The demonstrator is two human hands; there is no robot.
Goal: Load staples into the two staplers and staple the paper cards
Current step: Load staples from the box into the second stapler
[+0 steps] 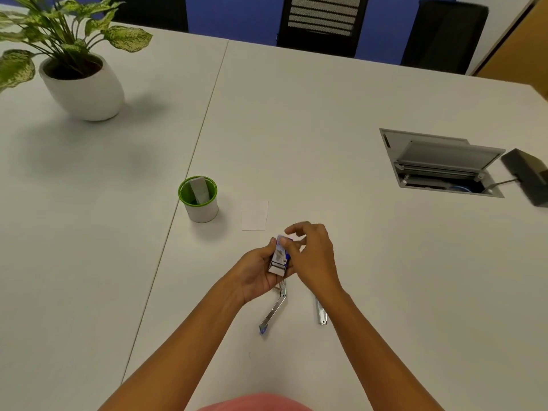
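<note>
**While We Are Holding the Staple Box (280,256) Over the Staplers**

As we are looking down at the white table (326,129), our left hand (258,271) is gripping the small blue-and-white staple box, with the fingers curling beneath it and the thumb lying along its left edge. Our right hand (314,256) is arching over the box's far end. Its thumb is touching the box and its other fingers are curling loosely above. We cannot tell whether it is pinching anything.

Just below our hands, one stapler (274,311) is lying swung open on the table, its metal arm pointing toward us and ending in a blue tip. The second stapler (321,314) is lying just to its right, with only its metal end showing past our right wrist.

A white paper card (255,215) is lying flat just beyond our hands. A green-rimmed cup (198,203) is standing to its left, holding a pale upright piece. Farther off, a potted plant (84,87) is sitting at the left, and an open cable hatch (444,164) is showing at the right.
</note>
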